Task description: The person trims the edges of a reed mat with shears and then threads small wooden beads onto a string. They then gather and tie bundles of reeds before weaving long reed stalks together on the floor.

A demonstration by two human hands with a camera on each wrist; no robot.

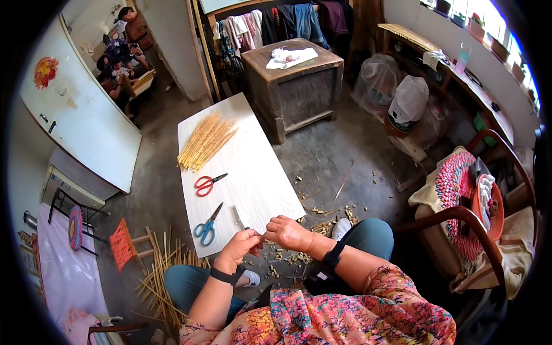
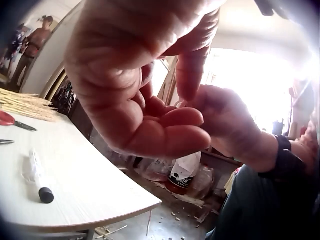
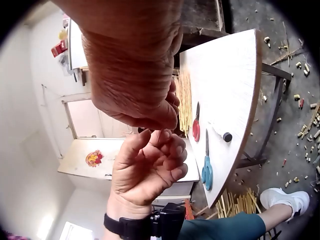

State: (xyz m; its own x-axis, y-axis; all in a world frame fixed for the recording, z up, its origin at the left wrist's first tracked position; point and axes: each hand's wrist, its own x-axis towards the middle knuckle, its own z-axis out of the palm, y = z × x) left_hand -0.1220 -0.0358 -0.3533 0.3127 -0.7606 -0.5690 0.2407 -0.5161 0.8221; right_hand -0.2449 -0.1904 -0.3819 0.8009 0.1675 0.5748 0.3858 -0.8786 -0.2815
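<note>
Both hands meet at their fingertips over the near edge of the white table [image 1: 259, 172]. The left hand [image 1: 240, 247] has curled fingers, its thumb and forefinger tips close against the right hand [image 1: 289, 233]. In the right wrist view the left hand [image 3: 150, 170] shows its palm side, below the right hand [image 3: 135, 85]. Anything pinched between the fingertips is too small or hidden to tell. On the table lie a clear tube with a black cap [image 2: 46, 194], blue-handled scissors [image 1: 206, 230], red-handled scissors [image 1: 205, 185] and a bundle of straw stalks [image 1: 207, 141].
Cut stalk pieces [image 1: 282, 261] litter the floor under the near edge. Long stalks [image 1: 167, 282] lie on the floor at left. A wooden cabinet [image 1: 305, 86] stands beyond the table, and an armchair [image 1: 460, 218] at right. Several people are in the doorway at upper left.
</note>
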